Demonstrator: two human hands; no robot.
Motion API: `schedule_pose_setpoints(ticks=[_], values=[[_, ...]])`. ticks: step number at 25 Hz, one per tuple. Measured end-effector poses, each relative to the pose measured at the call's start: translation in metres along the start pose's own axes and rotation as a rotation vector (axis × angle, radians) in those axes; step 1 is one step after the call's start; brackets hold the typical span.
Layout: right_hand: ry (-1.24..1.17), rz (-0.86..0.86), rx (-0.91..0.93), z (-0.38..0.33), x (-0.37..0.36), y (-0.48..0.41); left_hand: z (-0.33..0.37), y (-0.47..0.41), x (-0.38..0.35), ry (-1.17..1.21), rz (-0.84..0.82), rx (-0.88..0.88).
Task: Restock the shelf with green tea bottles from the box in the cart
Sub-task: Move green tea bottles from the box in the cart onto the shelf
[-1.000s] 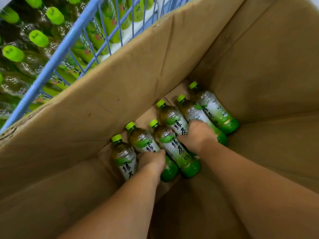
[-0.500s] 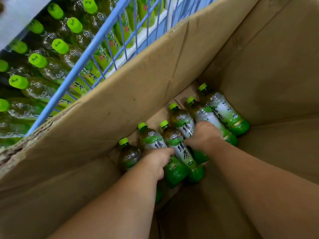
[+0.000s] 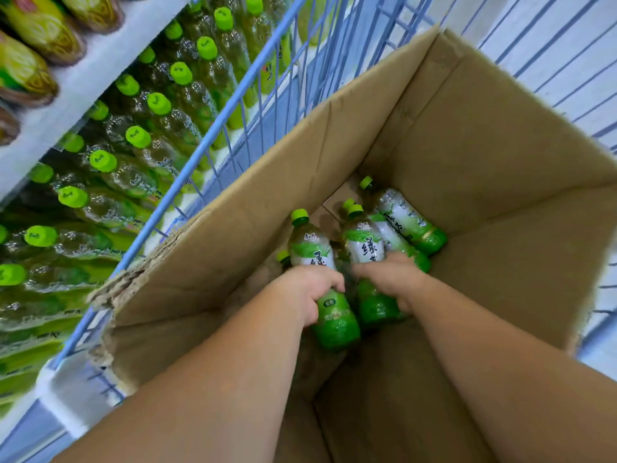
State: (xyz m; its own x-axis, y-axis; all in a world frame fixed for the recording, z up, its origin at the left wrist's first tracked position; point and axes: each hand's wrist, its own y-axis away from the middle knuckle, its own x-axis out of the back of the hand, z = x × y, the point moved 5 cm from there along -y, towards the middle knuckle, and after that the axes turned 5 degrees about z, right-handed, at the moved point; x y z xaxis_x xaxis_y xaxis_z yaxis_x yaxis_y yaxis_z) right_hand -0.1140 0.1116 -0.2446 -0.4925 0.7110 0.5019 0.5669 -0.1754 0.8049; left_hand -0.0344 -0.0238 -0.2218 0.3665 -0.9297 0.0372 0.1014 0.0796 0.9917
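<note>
Both my arms reach down into a deep cardboard box (image 3: pixel 484 135) that sits in a blue wire cart (image 3: pixel 213 135). My left hand (image 3: pixel 309 289) is closed around a green tea bottle (image 3: pixel 320 279) with a green cap, raised off the box floor. Gripped in my right hand (image 3: pixel 390 279) is a second green tea bottle (image 3: pixel 365 262), also raised. Two more bottles (image 3: pixel 405 218) lie on the box floor at the far corner. Another cap (image 3: pixel 283 255) peeks out behind my left hand. The shelf (image 3: pixel 133 155) at the left holds rows of green-capped bottles.
A white shelf board (image 3: pixel 83 81) runs above the stocked row, with yellow-green packaged drinks (image 3: pixel 30 45) on the level above. The box's torn left flap (image 3: pixel 140 282) leans against the cart's wire side. White floor shows beyond the cart at the right.
Both hands have closed on a bottle each and lifted them up from the row on the box floor. The view has tilted up, showing more of the shelf.
</note>
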Motion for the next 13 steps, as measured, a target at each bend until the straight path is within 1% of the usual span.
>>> schedule_pose_setpoints(ticks=[4,8,13], values=[[-0.134,0.055,0.029,-0.01,0.021,0.04,0.006,0.032,0.007,-0.01,0.028,-0.155],[-0.257,0.104,0.069,-0.017,0.04,0.091,0.009,0.076,0.021,-0.014,-0.015,-0.246],[-0.282,0.178,0.131,-0.023,0.058,0.179,-0.006,0.152,0.053,-0.105,-0.063,-0.332]])
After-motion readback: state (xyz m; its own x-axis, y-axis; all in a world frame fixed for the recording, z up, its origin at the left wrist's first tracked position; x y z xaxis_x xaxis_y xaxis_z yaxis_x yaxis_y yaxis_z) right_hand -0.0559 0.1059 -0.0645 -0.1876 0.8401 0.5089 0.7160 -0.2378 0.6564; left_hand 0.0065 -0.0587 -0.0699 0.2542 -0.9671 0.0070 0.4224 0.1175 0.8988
